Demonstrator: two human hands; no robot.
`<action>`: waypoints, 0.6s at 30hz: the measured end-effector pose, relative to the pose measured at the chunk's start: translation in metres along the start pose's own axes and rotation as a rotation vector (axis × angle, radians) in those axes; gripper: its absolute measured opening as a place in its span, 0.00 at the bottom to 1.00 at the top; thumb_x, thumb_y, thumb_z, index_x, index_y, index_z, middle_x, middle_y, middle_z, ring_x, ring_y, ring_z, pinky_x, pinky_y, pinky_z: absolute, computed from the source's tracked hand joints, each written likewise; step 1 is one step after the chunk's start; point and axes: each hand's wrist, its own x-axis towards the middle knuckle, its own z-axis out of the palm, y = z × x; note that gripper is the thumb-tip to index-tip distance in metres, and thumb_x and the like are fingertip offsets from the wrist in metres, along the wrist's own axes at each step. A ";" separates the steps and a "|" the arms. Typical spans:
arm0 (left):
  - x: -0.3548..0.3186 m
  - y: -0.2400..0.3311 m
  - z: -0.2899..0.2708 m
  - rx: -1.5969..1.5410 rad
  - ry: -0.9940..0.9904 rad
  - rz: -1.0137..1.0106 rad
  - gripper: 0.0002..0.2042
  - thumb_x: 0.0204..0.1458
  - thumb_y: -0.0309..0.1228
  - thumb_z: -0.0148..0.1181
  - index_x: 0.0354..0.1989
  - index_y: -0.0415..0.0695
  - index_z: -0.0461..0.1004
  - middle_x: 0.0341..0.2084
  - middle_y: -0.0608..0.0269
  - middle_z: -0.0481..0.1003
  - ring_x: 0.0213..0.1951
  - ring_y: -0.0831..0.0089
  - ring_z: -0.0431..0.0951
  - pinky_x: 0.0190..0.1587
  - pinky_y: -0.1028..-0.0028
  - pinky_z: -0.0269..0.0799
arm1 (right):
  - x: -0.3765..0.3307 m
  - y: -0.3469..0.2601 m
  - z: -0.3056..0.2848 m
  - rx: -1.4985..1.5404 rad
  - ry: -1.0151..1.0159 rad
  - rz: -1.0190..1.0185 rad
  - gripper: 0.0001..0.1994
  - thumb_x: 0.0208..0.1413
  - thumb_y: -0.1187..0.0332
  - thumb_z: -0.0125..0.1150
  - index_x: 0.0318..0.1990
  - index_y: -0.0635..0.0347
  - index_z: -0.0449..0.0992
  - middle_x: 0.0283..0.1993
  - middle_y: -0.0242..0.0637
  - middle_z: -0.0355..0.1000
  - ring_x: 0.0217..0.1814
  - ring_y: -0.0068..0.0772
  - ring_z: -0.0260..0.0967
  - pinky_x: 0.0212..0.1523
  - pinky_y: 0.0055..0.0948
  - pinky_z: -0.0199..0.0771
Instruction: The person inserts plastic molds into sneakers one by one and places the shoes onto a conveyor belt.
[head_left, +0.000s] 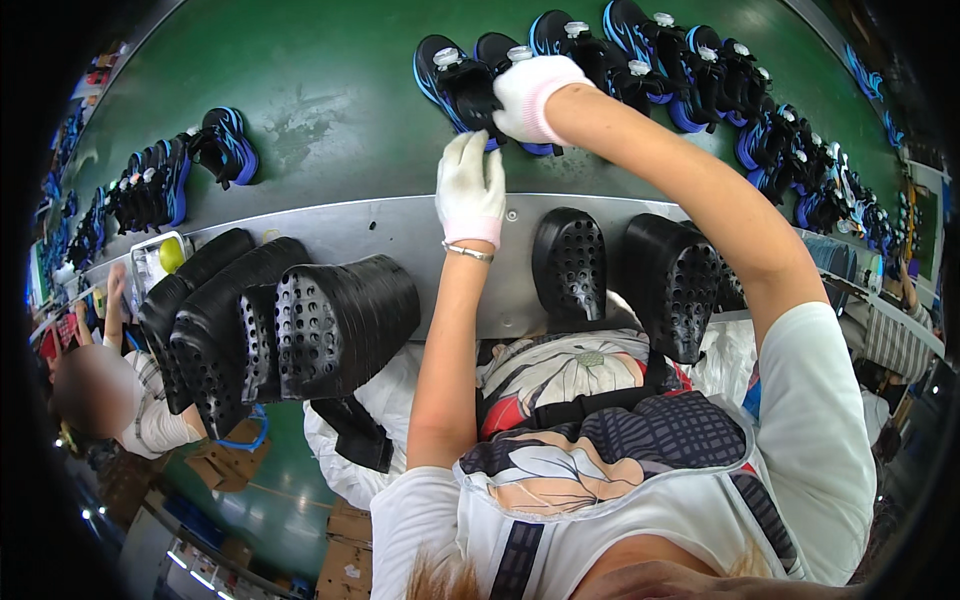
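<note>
Our gloved left hand (470, 197), fingers extended and loose, is at the near end of a black-and-blue shoe (458, 88) on the green table (330, 70), upper centre. Its long axis slants down rightward, toe seemingly toward the top edge. Our gloved right hand (532, 97) curves over the neighbouring shoe (497, 47); whether it grips, we cannot tell.

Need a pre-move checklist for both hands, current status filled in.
1. Gloves on: ok; white-gloved left hand and white-gloved right hand.
2. Left wrist bare: not ok; silver-coloured bracelet worn.
3. Left hand gripping leftmost black-and-blue shoe ahead: cannot tell; it's extended at the near end.
4. Right hand's grip: cannot tell; fingertips hidden.
5. Hands apart from bulky black blocks with perforated ends: ok.
</note>
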 end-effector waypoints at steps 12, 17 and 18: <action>0.008 -0.022 0.012 -0.036 0.002 0.023 0.11 0.50 0.28 0.59 0.42 0.41 0.74 0.42 0.54 0.74 0.44 0.55 0.74 0.47 0.64 0.71 | 0.031 0.015 -0.018 0.024 -0.116 -0.013 0.22 0.46 0.55 0.54 0.38 0.68 0.78 0.35 0.53 0.75 0.36 0.48 0.76 0.38 0.37 0.75; 0.009 -0.025 0.013 -0.002 0.033 0.027 0.12 0.50 0.28 0.59 0.43 0.41 0.73 0.43 0.53 0.74 0.44 0.55 0.74 0.47 0.64 0.70 | 0.044 -0.010 -0.013 -0.065 -0.032 -0.045 0.20 0.50 0.56 0.49 0.38 0.64 0.79 0.36 0.50 0.76 0.38 0.48 0.76 0.42 0.37 0.75; 0.008 -0.027 0.011 0.005 0.049 0.022 0.12 0.50 0.28 0.59 0.42 0.41 0.73 0.43 0.53 0.74 0.44 0.55 0.74 0.47 0.64 0.70 | 0.041 -0.021 -0.009 -0.011 -0.045 0.015 0.19 0.51 0.58 0.47 0.37 0.63 0.80 0.38 0.51 0.76 0.41 0.48 0.75 0.45 0.38 0.74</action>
